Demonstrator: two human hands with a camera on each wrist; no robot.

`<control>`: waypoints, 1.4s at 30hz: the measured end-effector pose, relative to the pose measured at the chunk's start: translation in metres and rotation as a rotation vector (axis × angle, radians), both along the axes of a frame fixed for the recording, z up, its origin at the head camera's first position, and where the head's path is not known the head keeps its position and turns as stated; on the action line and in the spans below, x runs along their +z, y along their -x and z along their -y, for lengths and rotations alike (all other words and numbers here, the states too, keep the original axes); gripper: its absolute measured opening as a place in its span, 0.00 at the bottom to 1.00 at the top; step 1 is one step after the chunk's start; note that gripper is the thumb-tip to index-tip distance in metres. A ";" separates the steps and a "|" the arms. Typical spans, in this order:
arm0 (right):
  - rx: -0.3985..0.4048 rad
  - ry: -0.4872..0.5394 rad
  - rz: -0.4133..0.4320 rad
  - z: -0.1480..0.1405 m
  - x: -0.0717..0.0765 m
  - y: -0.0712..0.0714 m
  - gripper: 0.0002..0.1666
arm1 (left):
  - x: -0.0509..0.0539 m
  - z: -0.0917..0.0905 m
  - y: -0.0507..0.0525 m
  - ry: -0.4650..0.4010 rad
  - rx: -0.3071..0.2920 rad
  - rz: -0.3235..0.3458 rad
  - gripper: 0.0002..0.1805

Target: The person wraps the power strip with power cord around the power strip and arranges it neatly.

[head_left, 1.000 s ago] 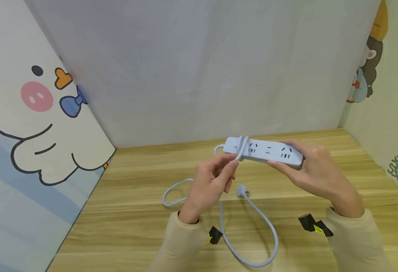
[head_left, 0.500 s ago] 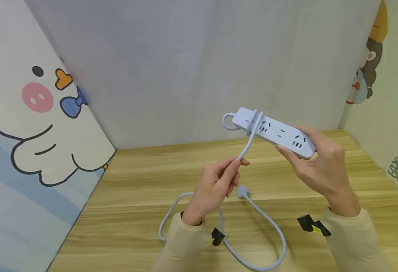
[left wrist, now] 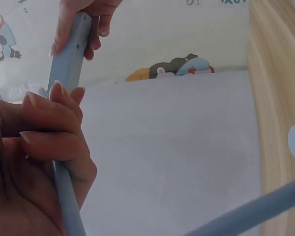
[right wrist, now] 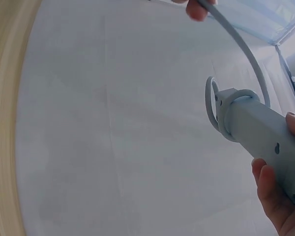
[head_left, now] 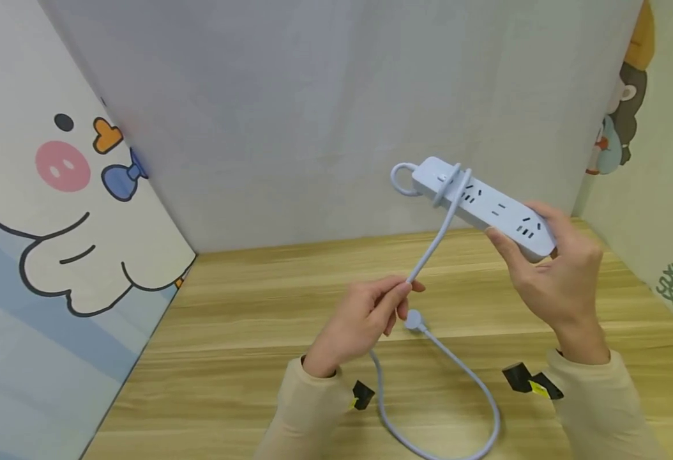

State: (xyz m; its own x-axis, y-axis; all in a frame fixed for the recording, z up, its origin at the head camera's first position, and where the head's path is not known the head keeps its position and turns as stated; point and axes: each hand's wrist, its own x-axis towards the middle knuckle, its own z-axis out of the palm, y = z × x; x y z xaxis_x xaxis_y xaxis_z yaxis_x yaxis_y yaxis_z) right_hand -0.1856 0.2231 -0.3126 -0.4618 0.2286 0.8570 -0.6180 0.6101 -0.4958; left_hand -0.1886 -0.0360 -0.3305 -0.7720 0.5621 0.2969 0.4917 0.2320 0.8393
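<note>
Two sets of fingers were at work, neither spread wide. Those of the left hand point(head_left: 359, 319) pinched the pale cord point(head_left: 438, 239) between thumb and forefinger, the other fingers bent loosely beneath. Those of the right hand point(head_left: 563, 275) gripped one end of the power strip point(head_left: 488, 206) by its long edges, thumb on the near side and fingers on the far, parted only by the strip's width.

The strip was held up off the desk point(head_left: 227, 383), sockets facing the head camera, its far end tilted upward and to the left. From that end the cord came out in a small loop, passed around the body with two strands crossing the socket face, then ran straight down to the left fingers. Past that hand it curved widely over the desk, leaving the head view at the bottom, and came back to a round plug point(head_left: 414, 320) just beside the left fingers in that view. Beige sleeves point(head_left: 597, 396) covered both forearms; behind stood a plain, pale wall point(head_left: 313, 128).
</note>
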 end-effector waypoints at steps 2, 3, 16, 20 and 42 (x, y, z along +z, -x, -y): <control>0.011 0.019 0.016 0.001 0.001 -0.002 0.26 | -0.002 0.000 0.001 0.013 0.021 0.005 0.16; 0.015 0.028 0.021 0.001 0.001 -0.002 0.26 | -0.002 0.000 0.002 0.018 0.032 0.009 0.16; 0.122 0.082 0.062 -0.001 0.002 -0.006 0.24 | -0.004 0.009 0.008 0.078 0.022 0.097 0.16; 0.237 0.116 0.098 -0.003 0.005 -0.010 0.22 | -0.007 0.013 0.012 0.114 0.059 0.107 0.16; 0.809 0.358 0.066 -0.005 0.005 -0.007 0.19 | -0.012 0.023 0.024 0.037 0.105 0.211 0.15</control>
State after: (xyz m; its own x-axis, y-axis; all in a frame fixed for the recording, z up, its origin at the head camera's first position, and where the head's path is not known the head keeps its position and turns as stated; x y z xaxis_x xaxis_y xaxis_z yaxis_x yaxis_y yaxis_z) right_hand -0.1781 0.2278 -0.3073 -0.6440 0.0601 0.7626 -0.7563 -0.2003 -0.6228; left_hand -0.2121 -0.0593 -0.3424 -0.8696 0.4828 0.1036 0.2782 0.3056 0.9106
